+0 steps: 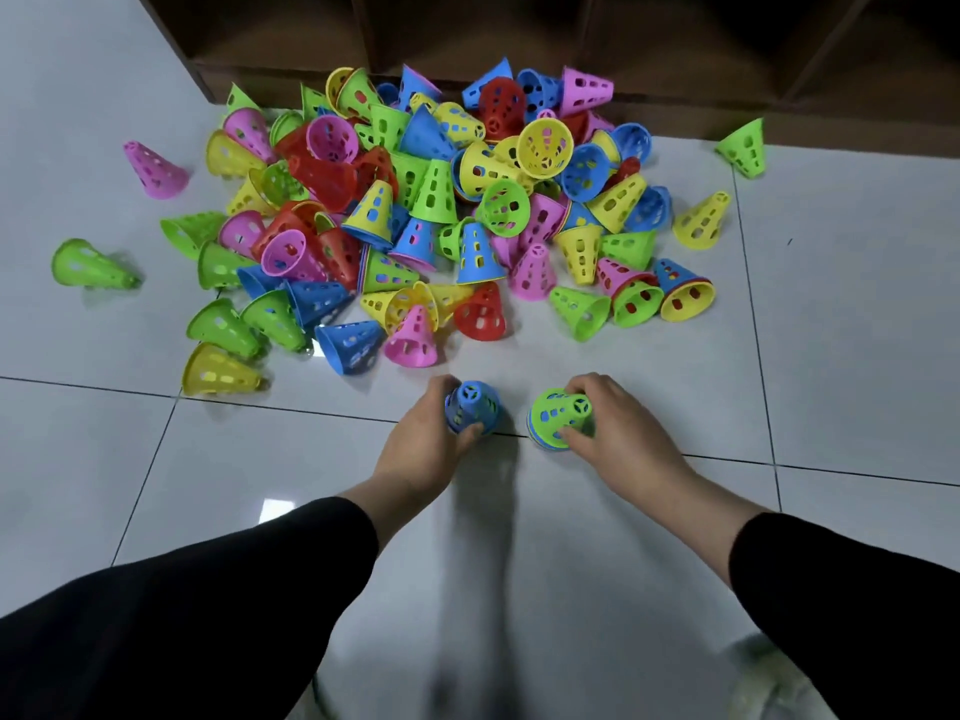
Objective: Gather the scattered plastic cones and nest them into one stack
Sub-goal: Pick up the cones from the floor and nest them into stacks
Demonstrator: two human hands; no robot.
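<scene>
While most of the cones still lie loose, the heap (441, 210) is my landmark: it spreads over the tiled floor (857, 330) against the foot of a dark wooden shelf (675, 54), cones of every colour tipped on their sides, mouths facing all ways, a few already nested in twos and threes. Strays sit outside it: a green cone (743, 148) well off to the heap's right by the shelf, a pink cone (153, 168) and another green one (91, 265) off to its left, and a yellow cone (218, 371) near its left front corner. On the near side of the heap, close to me, I have kept bare floor for building, and both my starts stand there upright, wide end down, so the next cone can drop straight over the tip. My left hand (426, 444) curls round the blue stack (471, 407), thumb at the front and fingers behind, gripping its lower wall; green shows through its holes, so I judge another cone sits inside. My right hand (618, 428) pinches the green stack (561, 418) beside it, fingertips by its tip and thumb low on its side; blue and red rims peek out at its base, so it holds several. The two stacks stand near each other but apart. I reckon joining them is the sensible next move, and the task is barely begun.
</scene>
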